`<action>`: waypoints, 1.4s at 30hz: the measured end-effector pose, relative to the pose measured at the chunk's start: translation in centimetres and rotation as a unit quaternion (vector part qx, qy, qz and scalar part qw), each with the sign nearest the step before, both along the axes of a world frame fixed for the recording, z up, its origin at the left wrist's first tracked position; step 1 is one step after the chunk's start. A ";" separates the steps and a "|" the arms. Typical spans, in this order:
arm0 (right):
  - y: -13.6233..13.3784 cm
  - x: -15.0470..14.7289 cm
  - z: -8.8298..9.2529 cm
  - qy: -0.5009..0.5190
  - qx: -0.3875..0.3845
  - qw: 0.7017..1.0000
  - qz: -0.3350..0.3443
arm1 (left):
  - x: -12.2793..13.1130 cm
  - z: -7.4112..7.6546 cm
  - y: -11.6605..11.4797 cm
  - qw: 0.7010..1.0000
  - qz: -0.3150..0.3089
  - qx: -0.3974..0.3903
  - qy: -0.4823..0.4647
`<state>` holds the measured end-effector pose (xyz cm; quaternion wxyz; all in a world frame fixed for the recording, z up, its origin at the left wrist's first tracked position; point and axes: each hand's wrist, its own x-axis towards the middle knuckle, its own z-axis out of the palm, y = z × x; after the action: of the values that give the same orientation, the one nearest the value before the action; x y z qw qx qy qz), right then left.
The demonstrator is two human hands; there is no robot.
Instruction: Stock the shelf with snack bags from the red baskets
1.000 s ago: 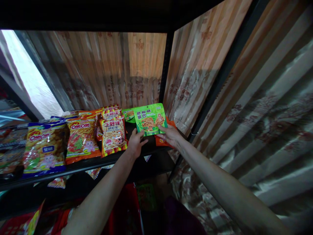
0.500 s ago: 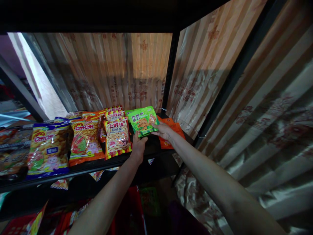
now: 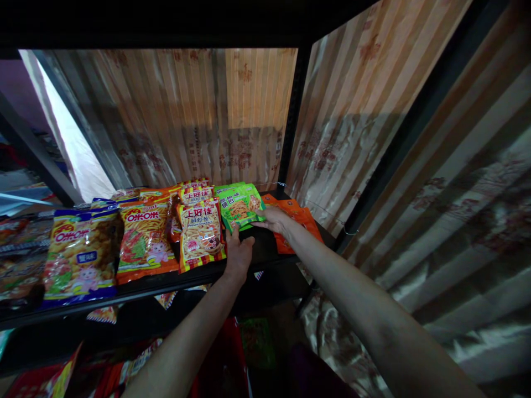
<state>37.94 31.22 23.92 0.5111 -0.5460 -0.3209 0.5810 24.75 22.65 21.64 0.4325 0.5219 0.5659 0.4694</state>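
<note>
A bright green snack bag [image 3: 240, 205] with pictured crispy pieces leans against another green bag [image 3: 230, 187] on the dark shelf. My right hand [image 3: 276, 220] pinches its lower right corner. At the lower left corner, my left hand [image 3: 239, 257] touches the bag with its index finger, the thumb held apart. Just left of it, a yellow-and-red bag of prawn crackers [image 3: 201, 235] stands upright. Orange bags [image 3: 290, 221] lie on the shelf to the right, partly behind my right hand.
An orange snack bag [image 3: 146, 240] and a blue-edged snack bag [image 3: 81, 254] stand farther left. Dark shelf posts [image 3: 295, 116] and striped curtain fabric [image 3: 244, 94] bound the back and right. Below are a lower shelf and a red container [image 3: 226, 354].
The green bag has moved down and back against the bag behind it, lying closer to the shelf. My left thumb has moved away from the bag; my right hand stays at its corner.
</note>
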 end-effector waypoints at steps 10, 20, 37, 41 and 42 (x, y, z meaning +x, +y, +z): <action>0.7 -0.5 -0.8 -0.021 0.010 1.000 0.010 | 0.4 0.9 -0.6 0.999 0.001 -0.034 0.027; 0.2 -0.6 -0.7 -0.160 0.059 0.985 0.014 | 0.6 0.7 -0.8 0.997 -0.006 -0.031 0.063; -0.7 -0.5 0.6 -0.602 0.111 0.790 0.004 | 1.0 -0.9 -0.5 1.000 -0.026 0.014 0.008; -1.0 -0.5 0.5 -0.586 0.108 0.803 0.002 | 1.1 -1.0 -0.6 0.999 -0.035 0.031 0.016; -1.1 -0.5 0.5 -0.579 0.104 0.809 0.001 | 1.1 -0.9 -0.6 0.999 -0.036 0.035 0.021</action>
<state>37.42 30.16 24.45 0.2835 -0.7247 -0.6163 0.1210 25.80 22.03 20.70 0.4184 0.5664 0.5389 0.4623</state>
